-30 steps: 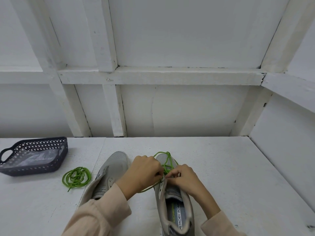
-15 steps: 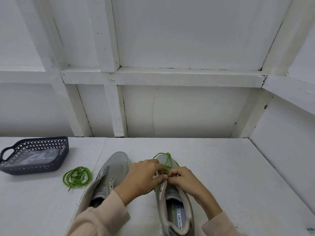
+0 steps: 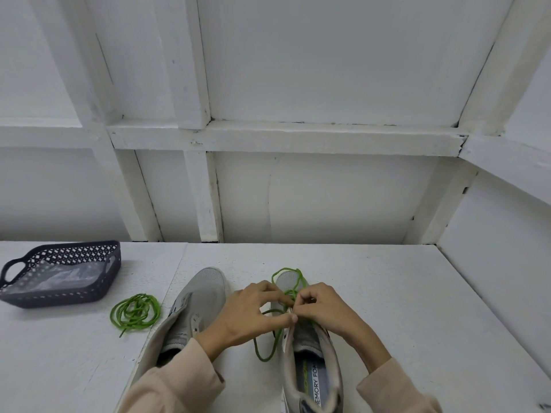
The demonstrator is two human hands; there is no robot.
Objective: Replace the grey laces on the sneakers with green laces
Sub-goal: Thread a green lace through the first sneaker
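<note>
Both hands meet over the front of a light-grey mesh sneaker [image 3: 310,341] that lies on the white painted table [image 3: 387,293] with its toe pointing away from the person. The left hand [image 3: 253,314] reaches in from the side, thumb and forefinger pressed together at the shoe's eyelet row, pinching a thin, round bright-green lace [image 3: 286,268]. The right hand [image 3: 325,308] is curled tight, touching the left, and its fingertips nip the same lace a little farther out. Beyond the hands the lace rises in a loose loop over the pale toe cap. Nearer than the left hand, another slack loop of it droops onto the table beside the shoe's wall. Behind the hands the sneaker's opening shows a dark insole printed "MEMORY FOA" beside a yellow-green stripe. Just outside the left hand lies a second grey sneaker [image 3: 199,296], also toe-away, small eyelets showing along its flap and its heel hidden under the beige sleeve. Farther out on that side a coiled green lace [image 3: 135,310] rests flat on the table. Beyond it is a dark perforated plastic basket [image 3: 74,293] with a loop handle, holding a crumpled clear plastic bag [image 3: 59,277].
</note>
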